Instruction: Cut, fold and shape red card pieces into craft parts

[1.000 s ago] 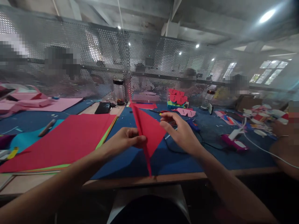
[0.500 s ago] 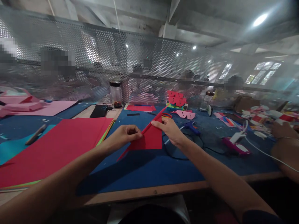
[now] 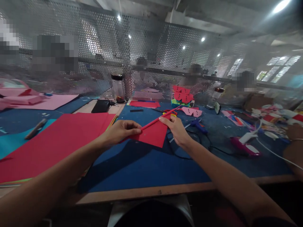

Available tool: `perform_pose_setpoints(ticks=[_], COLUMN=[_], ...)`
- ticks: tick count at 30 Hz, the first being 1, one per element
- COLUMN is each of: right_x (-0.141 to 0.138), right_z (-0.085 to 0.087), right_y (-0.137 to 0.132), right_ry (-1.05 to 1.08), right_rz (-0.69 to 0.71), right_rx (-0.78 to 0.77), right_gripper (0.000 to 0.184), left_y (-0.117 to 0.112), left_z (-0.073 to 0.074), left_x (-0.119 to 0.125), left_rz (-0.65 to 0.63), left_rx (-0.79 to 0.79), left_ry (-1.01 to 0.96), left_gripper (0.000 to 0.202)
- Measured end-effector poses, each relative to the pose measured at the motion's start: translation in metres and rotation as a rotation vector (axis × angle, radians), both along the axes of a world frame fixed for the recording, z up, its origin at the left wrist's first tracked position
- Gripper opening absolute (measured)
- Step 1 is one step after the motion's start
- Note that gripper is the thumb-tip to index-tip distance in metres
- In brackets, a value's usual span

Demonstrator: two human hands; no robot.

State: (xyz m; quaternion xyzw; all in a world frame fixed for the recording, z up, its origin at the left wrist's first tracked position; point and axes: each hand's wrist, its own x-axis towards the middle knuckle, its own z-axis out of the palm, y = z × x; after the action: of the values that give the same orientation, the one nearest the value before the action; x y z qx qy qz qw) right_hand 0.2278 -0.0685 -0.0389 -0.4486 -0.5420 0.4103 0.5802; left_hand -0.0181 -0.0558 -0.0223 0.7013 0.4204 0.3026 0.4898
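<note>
Between my two hands a red paper sheet [image 3: 153, 134] is held above the blue table, its upper edge rolled into a thin slanting tube. My left hand [image 3: 125, 130] pinches the lower left end of the roll between thumb and fingers. Farther up the roll, my right hand [image 3: 174, 126] grips it with the thumb on top. The loose part of the sheet hangs below as a pointed flap. A large stack of red paper [image 3: 56, 142] lies left of my left hand. Just beyond my right hand are scissors [image 3: 170, 112] with red and yellow handles.
A blue glue gun [image 3: 199, 125] with a black cable lies to the right, near a magenta power strip [image 3: 246, 146]. Cut pink and red paper pieces [image 3: 182, 96], a jar [image 3: 117, 88] and a black phone or wallet [image 3: 101, 106] stand toward the perforated screen. Another person's hand [image 3: 294, 132] is far right.
The rolled paper has tilted to a flatter slant, and its loose flap has swung to a downward point. Both hands keep their hold. The camera view has shifted slightly.
</note>
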Motion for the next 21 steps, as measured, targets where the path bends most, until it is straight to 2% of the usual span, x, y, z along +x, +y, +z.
perform_pose_setpoints(ticks=[4, 9, 14, 21], right_x=[0.0, 0.001, 0.002, 0.002], right_z=[-0.001, -0.003, -0.004, -0.007], right_y=[0.0, -0.001, -0.001, 0.002], right_ry=[0.008, 0.002, -0.002, 0.05], right_rz=[0.015, 0.009, -0.008, -0.002], right_rx=[-0.012, -0.003, -0.003, 0.025], right_gripper=[0.038, 0.04, 0.041, 0.03], left_y=[0.002, 0.009, 0.01, 0.011], left_z=[0.002, -0.003, -0.002, -0.002], left_x=[-0.001, -0.005, -0.007, -0.008], left_rz=[0.049, 0.032, -0.013, -0.03], left_rx=[0.061, 0.114, 0.107, 0.113], left_ry=[0.004, 0.005, -0.002, 0.004], left_gripper=[0.035, 0.034, 0.033, 0.033])
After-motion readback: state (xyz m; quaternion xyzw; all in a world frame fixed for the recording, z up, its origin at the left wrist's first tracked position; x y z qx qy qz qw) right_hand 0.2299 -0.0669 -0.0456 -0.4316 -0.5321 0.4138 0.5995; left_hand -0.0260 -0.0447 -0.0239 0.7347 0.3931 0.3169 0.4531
